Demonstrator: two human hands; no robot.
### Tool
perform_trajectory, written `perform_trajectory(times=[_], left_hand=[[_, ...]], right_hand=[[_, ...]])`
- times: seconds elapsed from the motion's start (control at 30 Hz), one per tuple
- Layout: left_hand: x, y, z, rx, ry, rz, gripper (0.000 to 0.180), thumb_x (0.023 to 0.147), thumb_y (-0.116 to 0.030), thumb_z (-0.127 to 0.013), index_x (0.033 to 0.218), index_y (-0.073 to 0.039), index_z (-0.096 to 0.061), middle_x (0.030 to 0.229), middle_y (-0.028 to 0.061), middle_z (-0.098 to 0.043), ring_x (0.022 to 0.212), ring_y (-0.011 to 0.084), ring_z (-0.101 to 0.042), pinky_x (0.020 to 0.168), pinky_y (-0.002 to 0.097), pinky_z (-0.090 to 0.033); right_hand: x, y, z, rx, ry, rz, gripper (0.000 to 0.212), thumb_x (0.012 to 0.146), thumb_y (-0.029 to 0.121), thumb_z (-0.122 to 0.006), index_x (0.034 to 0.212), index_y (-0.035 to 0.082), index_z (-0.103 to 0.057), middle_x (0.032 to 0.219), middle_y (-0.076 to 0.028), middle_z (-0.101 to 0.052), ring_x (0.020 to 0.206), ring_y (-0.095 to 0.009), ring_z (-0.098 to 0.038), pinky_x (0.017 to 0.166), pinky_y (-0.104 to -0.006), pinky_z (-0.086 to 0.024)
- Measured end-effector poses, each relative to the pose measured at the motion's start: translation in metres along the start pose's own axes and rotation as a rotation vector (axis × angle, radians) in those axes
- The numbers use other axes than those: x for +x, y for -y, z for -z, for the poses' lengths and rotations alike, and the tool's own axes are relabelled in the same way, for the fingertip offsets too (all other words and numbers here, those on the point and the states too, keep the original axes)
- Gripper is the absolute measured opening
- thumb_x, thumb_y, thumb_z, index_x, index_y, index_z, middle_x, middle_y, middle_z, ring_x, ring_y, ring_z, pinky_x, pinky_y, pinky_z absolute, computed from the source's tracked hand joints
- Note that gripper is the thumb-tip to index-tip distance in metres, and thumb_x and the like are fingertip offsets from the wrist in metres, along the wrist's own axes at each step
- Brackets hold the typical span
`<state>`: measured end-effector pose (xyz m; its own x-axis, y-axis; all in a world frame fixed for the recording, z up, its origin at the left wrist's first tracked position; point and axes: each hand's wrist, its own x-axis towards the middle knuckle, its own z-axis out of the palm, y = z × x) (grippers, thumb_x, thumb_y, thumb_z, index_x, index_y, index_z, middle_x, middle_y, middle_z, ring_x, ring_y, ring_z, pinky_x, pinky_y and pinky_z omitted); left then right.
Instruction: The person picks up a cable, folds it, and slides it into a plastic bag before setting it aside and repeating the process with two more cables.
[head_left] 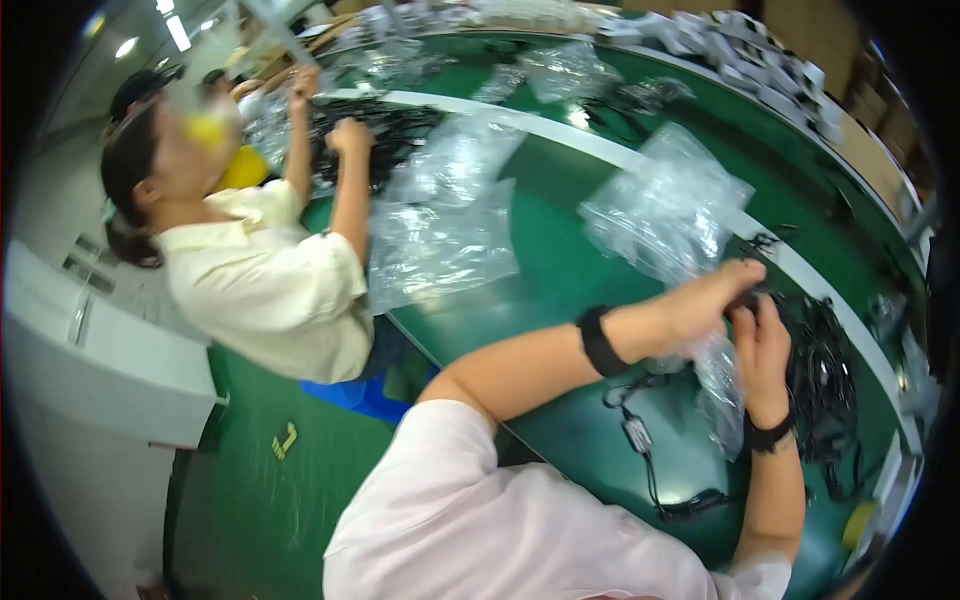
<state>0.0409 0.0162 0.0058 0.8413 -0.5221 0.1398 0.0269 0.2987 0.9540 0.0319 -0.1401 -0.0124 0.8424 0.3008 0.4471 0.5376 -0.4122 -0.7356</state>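
Both hands meet at the right of the view, above the green desk (560,250). The left hand (715,300), reaching in from the lower left, is curled closed on the upper part of a clear plastic bag (665,210); the right hand (762,345), coming up from the lower edge, is closed just beside it, apparently pinching something dark at the bag's mouth, though blur hides the exact contact. The bag's long axis runs from upper left down toward lower right, its crumpled lower end (722,400) hanging between the wrists. A heap of black cables (825,375) lies just to the right, nearer the right hand. One black cable with an inline box (640,435) lies on the desk below the left forearm. Further clear bags (445,220) lie flat toward the left, well apart from the hands. A white stripe (600,150) crosses the desk. A co-worker in a cream shirt (265,280) handles black cables at upper left; small white boxes (760,60) line the far rim.
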Motion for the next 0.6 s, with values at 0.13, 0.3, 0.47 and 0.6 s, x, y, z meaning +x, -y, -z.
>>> perform_trajectory(times=[0.13, 0.3, 0.47, 0.6], left_hand=[[-0.003, -0.014, 0.001, -0.492, -0.031, 0.146, 0.056, 0.080, -0.017, -0.061, 0.128, -0.004, -0.035, 0.117, 0.0032, -0.044, 0.104, 0.0127, -0.044, 0.079, 0.0242, -0.040], [-0.004, -0.017, -0.005, 0.194, -0.286, 0.023, 0.059, 0.068, -0.025, -0.073, 0.112, 0.003, -0.046, 0.090, 0.0063, -0.057, 0.083, 0.0114, -0.053, 0.070, 0.0225, -0.043], [0.005, -0.006, 0.003, 0.526, -0.276, -0.417, 0.020, 0.084, -0.014, -0.051, 0.099, 0.000, -0.055, 0.085, 0.0039, -0.060, 0.074, 0.0103, -0.054, 0.070, 0.0238, -0.044], [-0.007, -0.043, 0.005, 0.301, -0.239, -0.379, 0.022, 0.089, -0.020, -0.045, 0.088, -0.001, -0.056, 0.082, 0.0082, -0.061, 0.071, 0.0121, -0.055, 0.066, 0.0262, -0.045]], right_hand=[[0.008, 0.003, 0.006, 0.164, 0.084, -0.188, 0.022, 0.085, 0.006, -0.046, 0.104, -0.005, -0.048, 0.076, -0.011, -0.060, 0.062, -0.022, -0.056, 0.059, -0.0294, -0.044], [0.014, 0.027, 0.011, -0.205, 0.184, 0.091, 0.014, 0.083, 0.007, -0.049, 0.090, -0.005, -0.050, 0.066, -0.017, -0.054, 0.056, -0.035, -0.052, 0.052, -0.0397, -0.040], [0.023, 0.038, 0.016, -0.213, 0.127, 0.164, 0.025, 0.081, 0.006, -0.051, 0.104, -0.005, -0.051, 0.087, -0.022, -0.056, 0.080, -0.034, -0.056, 0.071, -0.0340, -0.044], [0.031, 0.008, 0.021, 0.258, 0.327, 0.008, 0.046, 0.078, 0.010, -0.061, 0.119, -0.002, -0.044, 0.117, -0.014, -0.049, 0.104, -0.021, -0.050, 0.090, -0.0301, -0.037]])
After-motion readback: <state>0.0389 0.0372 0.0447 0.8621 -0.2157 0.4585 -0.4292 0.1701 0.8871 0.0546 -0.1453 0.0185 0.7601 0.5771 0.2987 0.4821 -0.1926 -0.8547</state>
